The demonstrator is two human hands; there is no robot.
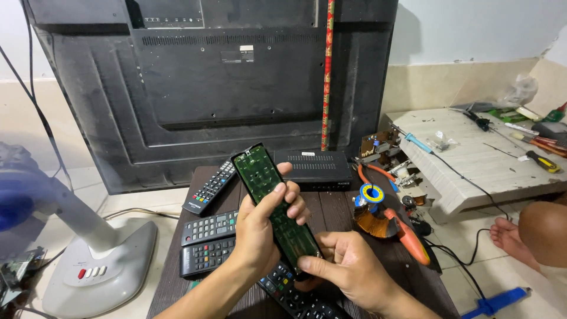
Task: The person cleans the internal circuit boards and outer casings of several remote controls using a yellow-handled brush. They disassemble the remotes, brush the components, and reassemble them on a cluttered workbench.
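Both my hands hold an opened remote control (260, 174) with its green circuit board facing up, tilted over a small dark wooden table (333, 212). My left hand (263, 227) wraps around its middle, thumb across the board. My right hand (348, 266) pinches its lower end between thumb and fingers. Three black remotes lie under my left arm: one (209, 187) angled at the back, two (208, 227) (207, 255) side by side. Another remote (295, 298) lies under my wrists.
A large black television back (195, 77) leans against the wall. A black set-top box (319, 166), solder spool (372, 193) and orange-handled tool (410, 239) sit on the table. A white fan base (100, 272) stands left. A low white bench (472, 153) holds tools. A bare foot (511, 236) rests right.
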